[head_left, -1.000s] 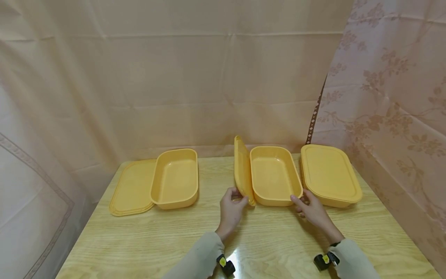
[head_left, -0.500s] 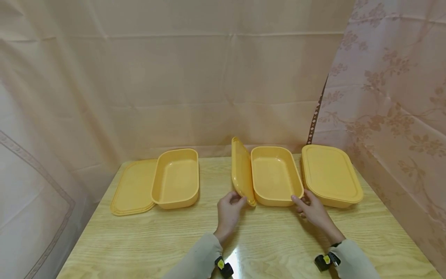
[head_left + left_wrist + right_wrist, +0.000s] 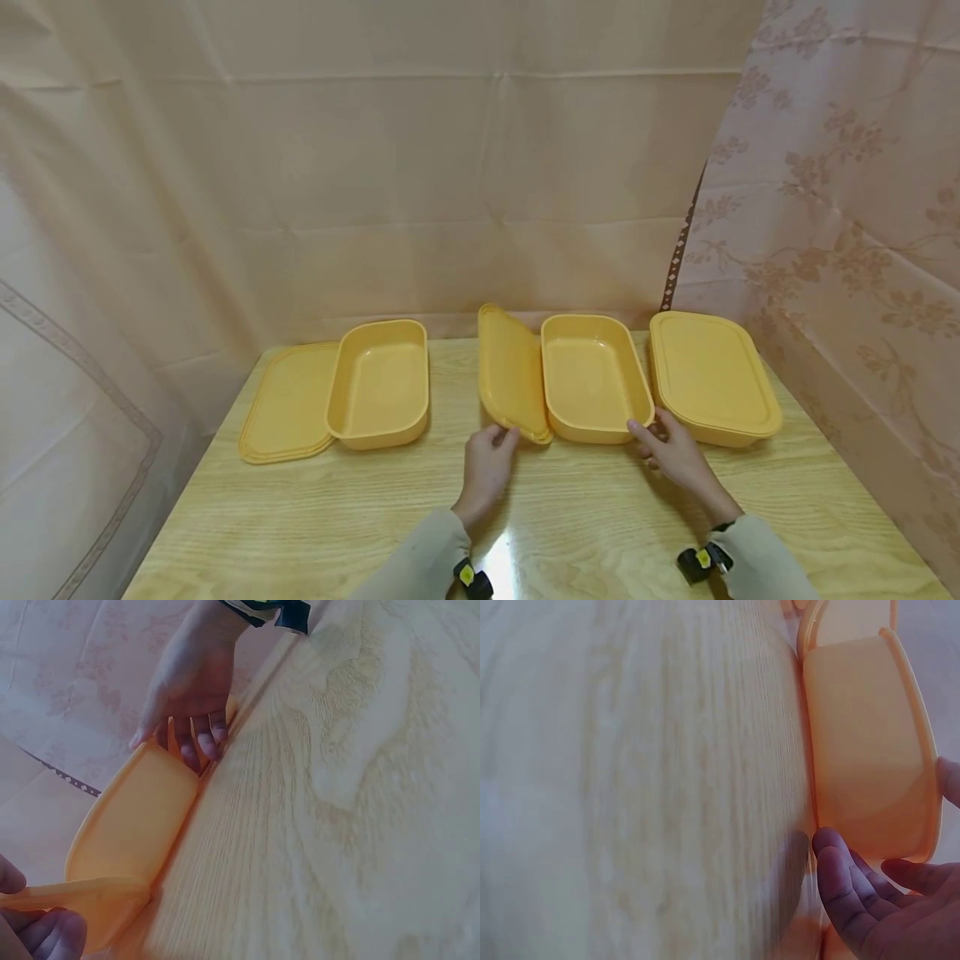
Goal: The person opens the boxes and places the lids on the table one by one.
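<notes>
In the head view, my left hand (image 3: 486,473) pinches the near edge of a yellow lid (image 3: 513,375). The lid leans out to the left, its lower long edge beside an empty yellow food container (image 3: 588,435). My right hand (image 3: 672,454) holds that container's near right corner, thumb at the rim and fingers outside. From the left wrist, the lid (image 3: 105,900) shows edge-on between thumb and fingers (image 3: 64,937). The right wrist view has the thumb (image 3: 950,780) at the container's rim and the other fingers low by its wall (image 3: 870,750).
A lidded yellow container (image 3: 712,375) stands close on the right. To the left, an open one (image 3: 378,442) overlaps a flat-lying yellow lid (image 3: 281,408). All are on a wooden table (image 3: 360,517), with a beige curtain (image 3: 375,167) behind and a flowered cloth (image 3: 847,250) on the right.
My left hand has moved slightly left and down, and the lid has tipped from nearly upright further to the left. The right hand and container have stayed put.
</notes>
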Available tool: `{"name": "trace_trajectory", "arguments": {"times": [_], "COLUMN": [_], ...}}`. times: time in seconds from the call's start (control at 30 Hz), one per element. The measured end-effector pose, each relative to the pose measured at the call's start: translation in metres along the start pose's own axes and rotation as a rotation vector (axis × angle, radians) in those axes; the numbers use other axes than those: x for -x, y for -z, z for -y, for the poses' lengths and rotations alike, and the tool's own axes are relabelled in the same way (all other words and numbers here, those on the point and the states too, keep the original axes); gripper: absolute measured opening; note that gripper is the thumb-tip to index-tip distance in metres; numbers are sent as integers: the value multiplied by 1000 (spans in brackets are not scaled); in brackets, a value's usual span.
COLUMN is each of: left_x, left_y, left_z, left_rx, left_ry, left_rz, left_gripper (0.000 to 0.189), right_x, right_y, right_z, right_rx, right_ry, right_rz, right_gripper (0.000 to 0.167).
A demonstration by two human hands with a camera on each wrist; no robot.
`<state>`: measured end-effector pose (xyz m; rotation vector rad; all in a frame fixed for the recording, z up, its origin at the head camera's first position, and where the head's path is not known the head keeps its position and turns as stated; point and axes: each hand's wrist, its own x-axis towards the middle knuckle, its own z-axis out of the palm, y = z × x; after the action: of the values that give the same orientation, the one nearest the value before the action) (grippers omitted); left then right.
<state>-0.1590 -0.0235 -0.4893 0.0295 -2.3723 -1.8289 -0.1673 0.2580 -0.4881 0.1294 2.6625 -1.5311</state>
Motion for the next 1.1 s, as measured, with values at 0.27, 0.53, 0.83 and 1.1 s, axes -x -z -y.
{"name": "trace_trajectory", "arguments": {"times": [0.27, 0.53, 0.83, 1.1], "left_x": [0, 0, 0, 2], "left_y": [3, 4, 5, 7], "left_z": [2, 5, 4, 5], "left_rx": [-21, 5, 72, 119], "left_ry": [22, 40, 73, 115], "left_rz": [36, 20, -16, 17], "left_gripper": [23, 21, 16, 20], "right_x": [0, 1, 2, 1], "right_y": [0, 0, 1, 1], "right_z": [1, 2, 3, 2], "right_rx": [5, 3, 7, 2], "right_ry": [-6, 0, 17, 26], "right_rz": [3, -1, 4, 3], "right_gripper": [57, 57, 54, 53]}}
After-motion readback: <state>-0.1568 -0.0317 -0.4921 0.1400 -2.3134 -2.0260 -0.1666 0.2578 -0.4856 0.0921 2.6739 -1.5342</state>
